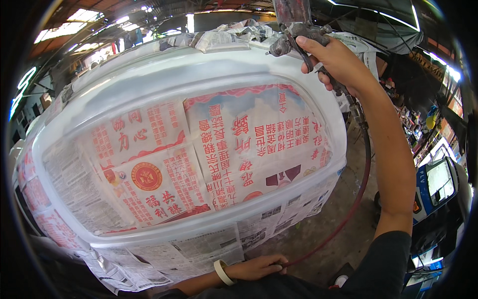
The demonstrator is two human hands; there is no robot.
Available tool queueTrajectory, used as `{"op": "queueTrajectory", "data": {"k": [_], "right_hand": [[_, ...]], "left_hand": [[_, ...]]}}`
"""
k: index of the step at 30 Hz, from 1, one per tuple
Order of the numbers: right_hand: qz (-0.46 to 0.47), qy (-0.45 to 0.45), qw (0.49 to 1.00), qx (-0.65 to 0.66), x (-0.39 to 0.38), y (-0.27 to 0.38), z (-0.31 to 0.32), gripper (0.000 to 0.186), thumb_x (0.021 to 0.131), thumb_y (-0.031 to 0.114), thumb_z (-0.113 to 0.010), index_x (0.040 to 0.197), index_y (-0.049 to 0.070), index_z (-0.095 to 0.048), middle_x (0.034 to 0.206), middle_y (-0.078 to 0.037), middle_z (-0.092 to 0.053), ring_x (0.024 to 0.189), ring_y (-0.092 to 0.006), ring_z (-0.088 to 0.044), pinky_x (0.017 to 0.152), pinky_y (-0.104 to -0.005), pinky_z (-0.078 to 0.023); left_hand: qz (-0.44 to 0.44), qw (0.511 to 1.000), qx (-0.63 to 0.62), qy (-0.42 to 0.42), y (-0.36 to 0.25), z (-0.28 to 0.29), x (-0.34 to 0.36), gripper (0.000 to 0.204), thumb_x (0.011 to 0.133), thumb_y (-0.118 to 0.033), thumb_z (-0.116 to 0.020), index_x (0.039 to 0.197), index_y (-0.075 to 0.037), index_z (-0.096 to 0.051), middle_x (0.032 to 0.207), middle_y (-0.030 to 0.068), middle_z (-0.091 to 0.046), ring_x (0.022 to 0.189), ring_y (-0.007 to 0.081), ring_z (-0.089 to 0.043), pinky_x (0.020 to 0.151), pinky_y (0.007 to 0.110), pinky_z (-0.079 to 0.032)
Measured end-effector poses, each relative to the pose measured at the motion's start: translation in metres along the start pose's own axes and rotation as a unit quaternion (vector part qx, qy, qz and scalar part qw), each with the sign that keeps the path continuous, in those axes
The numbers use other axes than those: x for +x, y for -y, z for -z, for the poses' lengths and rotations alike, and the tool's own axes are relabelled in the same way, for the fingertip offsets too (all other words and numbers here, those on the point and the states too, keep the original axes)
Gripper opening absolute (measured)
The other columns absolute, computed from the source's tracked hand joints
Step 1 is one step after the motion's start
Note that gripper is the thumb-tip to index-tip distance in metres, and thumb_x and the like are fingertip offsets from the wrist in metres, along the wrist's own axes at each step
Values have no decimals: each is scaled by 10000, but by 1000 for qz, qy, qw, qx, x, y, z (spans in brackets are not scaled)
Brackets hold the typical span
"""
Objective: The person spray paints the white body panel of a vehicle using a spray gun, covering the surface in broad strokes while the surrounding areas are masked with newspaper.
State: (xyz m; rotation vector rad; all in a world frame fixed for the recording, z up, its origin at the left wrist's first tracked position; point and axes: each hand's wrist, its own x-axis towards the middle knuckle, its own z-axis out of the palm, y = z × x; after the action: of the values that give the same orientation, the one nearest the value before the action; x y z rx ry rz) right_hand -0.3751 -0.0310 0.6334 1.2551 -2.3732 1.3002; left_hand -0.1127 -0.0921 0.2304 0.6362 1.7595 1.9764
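Note:
At the upper right my right hand [334,60] is wrapped round a paint spray gun [294,44], with fingers at its trigger and a cup on top. The gun points left, over the far edge of a white vehicle body [209,62]. From its handle a dark red air hose [352,209] curves down to the lower middle. There my left hand [259,267], with a pale band [222,272] on its wrist, is closed on the hose. Newspaper sheets [249,144] with red and black print cover the vehicle's window, and more paper covers the panel below.
Crumpled newspaper [234,37] lies along the vehicle's far top edge. A dark blue and black vehicle [433,189] stands at the right, beyond the grey floor [318,239]. Cluttered shelves [406,112] line the right side under bright tube lights.

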Motion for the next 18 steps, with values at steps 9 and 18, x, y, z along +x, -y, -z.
{"op": "queueTrajectory", "data": {"k": [9,18], "right_hand": [[-68,-33,996,-40,9,-27,24,514,948,524,-655,1115,38,-630,755,-30,-642,454,-59,-490,372,-247,-435],[-26,33,999,-19,23,-2,9,523,945,542,-659,1074,35,-656,753,-38,-645,471,-58,-478,391,-258,-421]], "left_hand": [[-9,999,-24,-24,0,0,5,213,1095,-162,-450,1248,-32,-522,1109,44,-603,1085,148,-567,1014,315,-423],[-18,999,-30,-27,-6,1,5,243,1099,-191,-469,1258,-23,-545,1136,36,-601,1117,138,-560,1048,328,-423]]}}
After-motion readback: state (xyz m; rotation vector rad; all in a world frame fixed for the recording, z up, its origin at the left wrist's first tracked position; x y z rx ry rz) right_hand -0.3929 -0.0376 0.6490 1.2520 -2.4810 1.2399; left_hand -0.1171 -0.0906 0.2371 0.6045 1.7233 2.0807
